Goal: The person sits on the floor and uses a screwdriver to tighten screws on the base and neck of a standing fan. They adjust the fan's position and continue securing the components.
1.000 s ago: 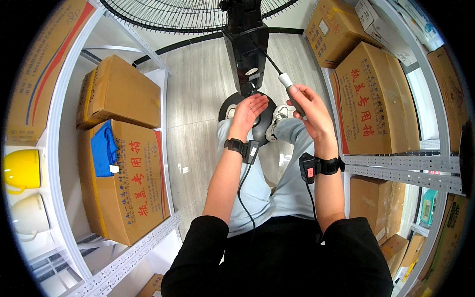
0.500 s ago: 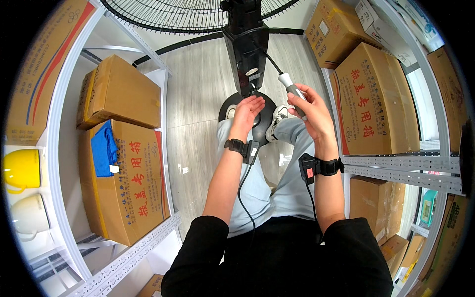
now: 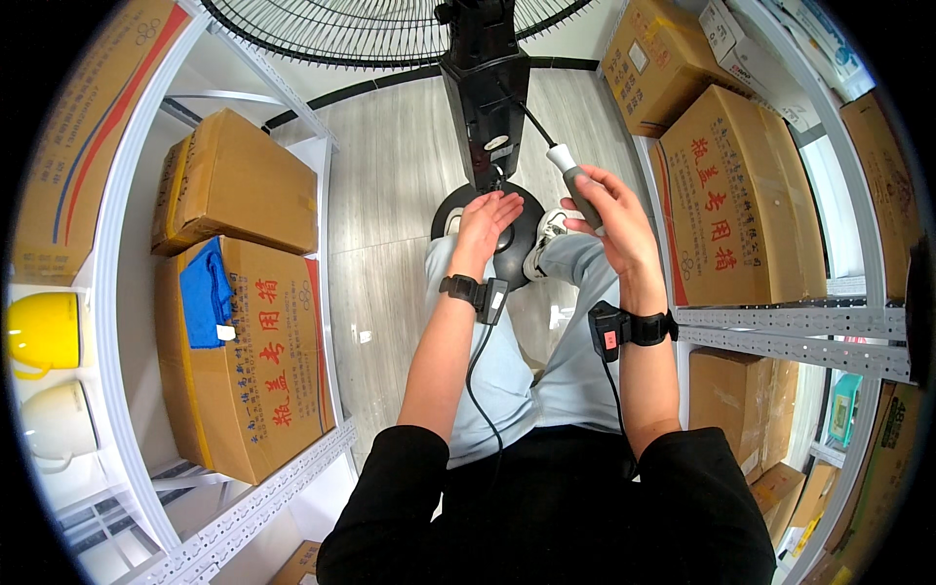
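Observation:
Ahead of me stands a black pedestal fan, its body (image 3: 485,117) upright above a round black base (image 3: 531,229). My right hand (image 3: 614,214) is closed round the grey and white handle of a screwdriver (image 3: 564,161). The dark shaft of the screwdriver points up and left, its tip at the right side of the fan body. My left hand (image 3: 490,222) is held palm up with its fingers stretched out, just below the lower end of the fan body. I see nothing lying on the palm.
Metal shelving (image 3: 127,244) with cardboard boxes (image 3: 249,361) runs along my left, a blue cloth (image 3: 206,294) on one box. Yellow (image 3: 44,333) and white mugs (image 3: 60,424) stand at far left. More boxes (image 3: 736,195) fill the right shelves. The fan's wire cage (image 3: 361,34) spreads above.
The screwdriver's handle has shifted very slightly in my right hand, whose fingers have moved a little around it. My left hand stays nearly where it was.

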Available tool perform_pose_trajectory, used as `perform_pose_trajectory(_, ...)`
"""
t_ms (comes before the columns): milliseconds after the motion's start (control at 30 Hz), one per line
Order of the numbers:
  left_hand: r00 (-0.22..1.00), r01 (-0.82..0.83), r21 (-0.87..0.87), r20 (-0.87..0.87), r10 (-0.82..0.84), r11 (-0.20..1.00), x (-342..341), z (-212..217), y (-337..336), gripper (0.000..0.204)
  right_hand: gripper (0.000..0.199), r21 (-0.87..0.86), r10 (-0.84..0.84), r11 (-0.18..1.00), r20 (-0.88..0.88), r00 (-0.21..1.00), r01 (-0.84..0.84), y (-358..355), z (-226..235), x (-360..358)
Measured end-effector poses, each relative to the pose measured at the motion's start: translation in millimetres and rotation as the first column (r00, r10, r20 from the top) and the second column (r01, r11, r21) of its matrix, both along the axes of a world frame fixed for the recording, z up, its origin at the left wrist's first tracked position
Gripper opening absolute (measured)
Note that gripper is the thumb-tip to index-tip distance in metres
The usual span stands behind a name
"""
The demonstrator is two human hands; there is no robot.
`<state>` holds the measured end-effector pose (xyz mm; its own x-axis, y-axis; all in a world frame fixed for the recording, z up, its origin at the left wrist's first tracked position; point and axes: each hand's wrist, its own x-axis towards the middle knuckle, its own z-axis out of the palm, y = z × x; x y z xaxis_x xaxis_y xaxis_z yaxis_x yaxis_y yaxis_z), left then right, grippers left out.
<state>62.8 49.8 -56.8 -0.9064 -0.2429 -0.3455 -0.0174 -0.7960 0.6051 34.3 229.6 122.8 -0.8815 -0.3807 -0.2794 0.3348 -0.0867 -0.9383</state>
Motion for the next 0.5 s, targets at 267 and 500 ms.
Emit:
perform_pose_trajectory(267, 0.998, -0.029, 0.029, 0.048, 0.027, 0.999, -2.1, -8.8, -6.0, 0.020, 0.034, 0.146, 0.078, 0.987, -0.087, 0.993, -0.064, 1.4, 3.5, -0.1)
perform_pose_trajectory(500, 0.998, -0.032, 0.020, 0.053, 0.031, 0.999, -2.2, -9.6, -4.6, 0.021, 0.040, -0.073, 0.099, 0.993, 0.073, 0.992, -0.094, 9.2, 0.6, -7.6)
